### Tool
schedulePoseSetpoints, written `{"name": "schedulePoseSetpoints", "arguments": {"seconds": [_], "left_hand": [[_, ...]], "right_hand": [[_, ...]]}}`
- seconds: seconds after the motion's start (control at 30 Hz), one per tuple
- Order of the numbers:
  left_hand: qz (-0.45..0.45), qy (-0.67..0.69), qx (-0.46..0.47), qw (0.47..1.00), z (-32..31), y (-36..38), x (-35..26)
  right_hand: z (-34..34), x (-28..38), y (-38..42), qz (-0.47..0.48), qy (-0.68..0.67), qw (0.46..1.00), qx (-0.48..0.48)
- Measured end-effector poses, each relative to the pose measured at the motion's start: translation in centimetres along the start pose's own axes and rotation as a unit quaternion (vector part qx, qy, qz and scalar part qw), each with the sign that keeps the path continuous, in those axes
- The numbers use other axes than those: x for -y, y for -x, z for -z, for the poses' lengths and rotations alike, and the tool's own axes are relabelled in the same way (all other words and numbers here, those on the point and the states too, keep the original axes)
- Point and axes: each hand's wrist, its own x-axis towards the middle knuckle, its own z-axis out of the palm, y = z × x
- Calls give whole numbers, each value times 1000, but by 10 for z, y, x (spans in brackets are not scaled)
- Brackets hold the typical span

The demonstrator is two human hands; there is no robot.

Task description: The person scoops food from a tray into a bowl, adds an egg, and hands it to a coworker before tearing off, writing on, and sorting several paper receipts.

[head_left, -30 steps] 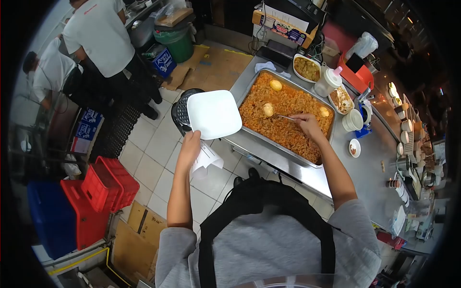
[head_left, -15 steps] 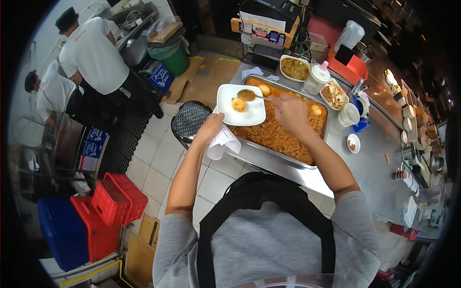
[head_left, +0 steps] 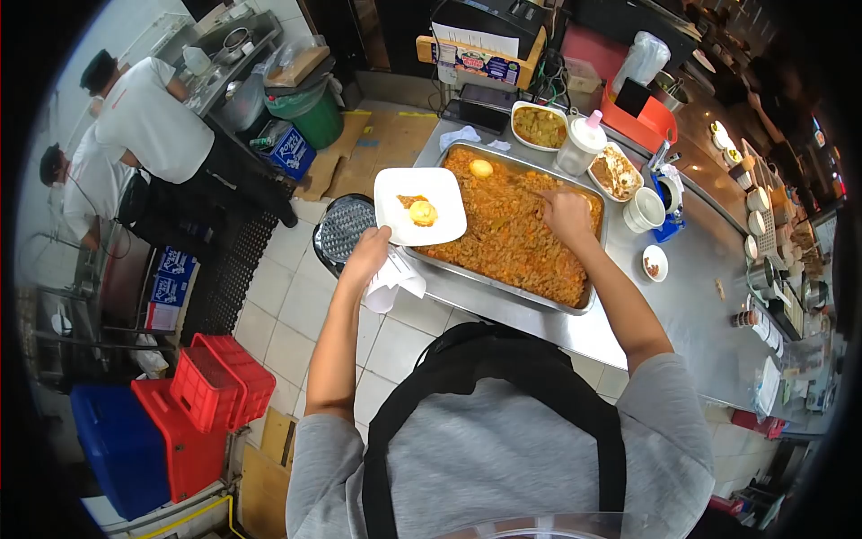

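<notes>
My left hand (head_left: 366, 255) grips the lower edge of a white square plate (head_left: 392, 196), with a sheet of white paper (head_left: 391, 278) hanging below the hand. On the plate lie an egg (head_left: 423, 213) and a little sauce. To its right is a large metal tray (head_left: 503, 287) of orange-brown stew (head_left: 516, 242), where another egg (head_left: 481, 169) shows near the far edge. Over the tray's right part, my right hand (head_left: 567, 216) is closed around a spoon, which is mostly hidden by the fingers and the stew.
Behind the tray stand a dish of yellowish food (head_left: 539, 126), a pink-tipped bottle (head_left: 582, 148) and a smeared dish (head_left: 615, 171). A white tub (head_left: 643, 211) and small bowl (head_left: 655, 263) sit rightward. Two people (head_left: 148, 108) work at far left. Red crates (head_left: 215, 382) are on the floor.
The spoon has left the plate and gone down into the stew as my right hand moved right and lower. Sauce now lies beside the egg. The plate has shifted slightly left.
</notes>
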Motion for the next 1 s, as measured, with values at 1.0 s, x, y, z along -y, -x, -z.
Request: {"name": "schedulePoseSetpoints", "arguments": {"seconds": [1.0], "left_hand": [[22, 30, 74, 997, -39, -8, -27]], "right_hand": [[96, 85, 10, 126, -55, 978, -159]]}}
